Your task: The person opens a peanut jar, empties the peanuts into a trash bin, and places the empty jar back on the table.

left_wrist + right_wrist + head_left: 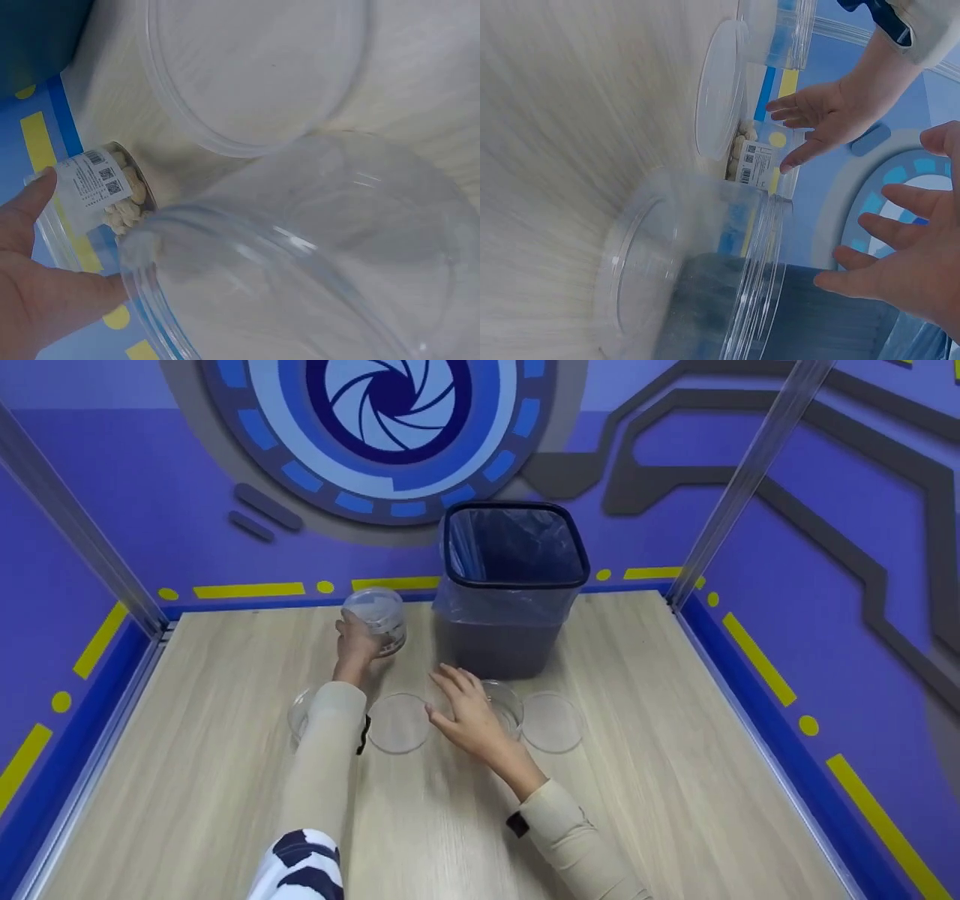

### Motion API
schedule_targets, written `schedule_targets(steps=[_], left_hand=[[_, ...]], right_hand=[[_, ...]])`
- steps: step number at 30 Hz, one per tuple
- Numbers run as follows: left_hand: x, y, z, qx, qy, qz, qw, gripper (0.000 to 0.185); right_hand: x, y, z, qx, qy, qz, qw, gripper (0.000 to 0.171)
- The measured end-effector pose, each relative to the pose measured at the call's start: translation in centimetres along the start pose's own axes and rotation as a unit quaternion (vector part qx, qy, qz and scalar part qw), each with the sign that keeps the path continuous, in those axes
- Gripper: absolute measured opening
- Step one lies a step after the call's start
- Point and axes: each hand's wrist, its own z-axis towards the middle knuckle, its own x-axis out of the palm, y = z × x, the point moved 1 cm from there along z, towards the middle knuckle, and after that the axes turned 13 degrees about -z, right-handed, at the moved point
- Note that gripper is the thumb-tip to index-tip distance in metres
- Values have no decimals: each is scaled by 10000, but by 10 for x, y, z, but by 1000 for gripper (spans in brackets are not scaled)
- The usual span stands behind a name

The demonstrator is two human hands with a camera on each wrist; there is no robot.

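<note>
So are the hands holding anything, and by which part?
The left hand holds the labelled clear jar by its side wall; the right hand holds nothing.

The worktop (660,780) is showing pale wood grain. The bin (510,585) is looking dark grey with a clear liner. The clear jar (375,619) is wearing a white barcode label over cream-coloured pieces.
</note>
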Motion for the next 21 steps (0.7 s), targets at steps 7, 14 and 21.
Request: schedule_targets(steps=[7,14,21], left_hand=[[-2,-20,-2,-26,266,1654,9859,100],[-2,-21,-10,-426,160,1634,9855,105],[-3,6,-6,-381,-2,29,9993,119]], right_hand=[[-2,-2,2,71,-121,64,9999,51],[-2,-2,0,119,-87,178,9997,52],[-1,-3,-2,92,-78,219,9997,52]])
